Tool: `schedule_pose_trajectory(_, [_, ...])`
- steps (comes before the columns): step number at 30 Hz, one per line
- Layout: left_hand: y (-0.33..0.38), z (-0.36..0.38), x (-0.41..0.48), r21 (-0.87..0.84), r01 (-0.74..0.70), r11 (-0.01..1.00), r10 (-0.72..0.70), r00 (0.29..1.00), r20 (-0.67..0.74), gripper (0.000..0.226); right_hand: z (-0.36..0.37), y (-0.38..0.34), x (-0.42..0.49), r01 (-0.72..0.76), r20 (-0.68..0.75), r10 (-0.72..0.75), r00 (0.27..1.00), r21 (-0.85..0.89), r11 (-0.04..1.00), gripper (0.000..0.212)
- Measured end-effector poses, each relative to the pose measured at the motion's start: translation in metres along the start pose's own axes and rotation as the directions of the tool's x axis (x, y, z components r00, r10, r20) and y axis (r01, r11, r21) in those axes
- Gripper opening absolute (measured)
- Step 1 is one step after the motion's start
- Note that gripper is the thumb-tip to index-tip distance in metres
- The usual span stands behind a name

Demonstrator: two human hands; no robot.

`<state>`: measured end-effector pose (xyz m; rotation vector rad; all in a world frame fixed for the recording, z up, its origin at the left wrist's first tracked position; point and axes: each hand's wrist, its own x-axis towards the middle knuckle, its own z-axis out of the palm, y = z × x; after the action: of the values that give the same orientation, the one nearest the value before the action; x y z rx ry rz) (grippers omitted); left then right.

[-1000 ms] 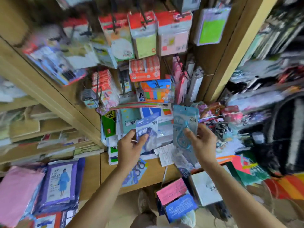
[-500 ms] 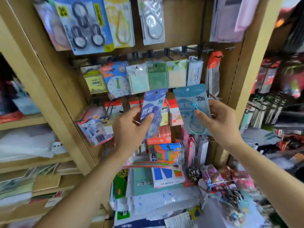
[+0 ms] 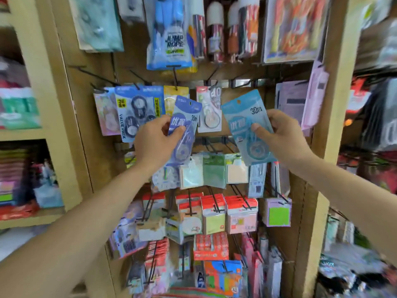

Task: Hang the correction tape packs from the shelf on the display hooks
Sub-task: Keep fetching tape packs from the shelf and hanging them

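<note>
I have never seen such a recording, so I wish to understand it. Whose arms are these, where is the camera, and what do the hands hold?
There is no machine: these are a person's two bare arms. The picture comes from a wide-angle camera worn on the person's head, facing a shop display board with hooks. The left hand pinches a purple-blue correction tape pack, and the right hand pinches a light blue correction tape pack; both are marked 30m. Neither hangs on a hook yet. Behind them hang other goods: a value pack, a jump rope pack higher up, and sticky notes lower down.
</note>
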<state>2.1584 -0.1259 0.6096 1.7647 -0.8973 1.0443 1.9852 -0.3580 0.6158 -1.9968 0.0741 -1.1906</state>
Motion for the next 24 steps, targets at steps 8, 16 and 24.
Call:
schedule_pose_trajectory(8, [-0.045,0.026,0.048,-0.127,0.18,0.975,-0.173,0.983,0.067,0.042,0.021,-0.02,0.053,0.014,0.0,-0.014,1.0,-0.191,0.981,0.022])
schedule_pose_trajectory(16, [-0.087,0.046,0.023,-0.332,0.407,0.851,-0.396,0.912,0.105,0.028,0.048,-0.019,0.078,0.062,0.046,-0.056,0.997,-0.148,0.987,0.018])
schedule_pose_trajectory(24, [-0.075,0.041,0.013,-0.46,0.309,0.833,-0.335,0.942,0.026,0.033,0.076,-0.017,0.089,0.093,0.084,-0.082,0.993,-0.136,0.986,0.018])
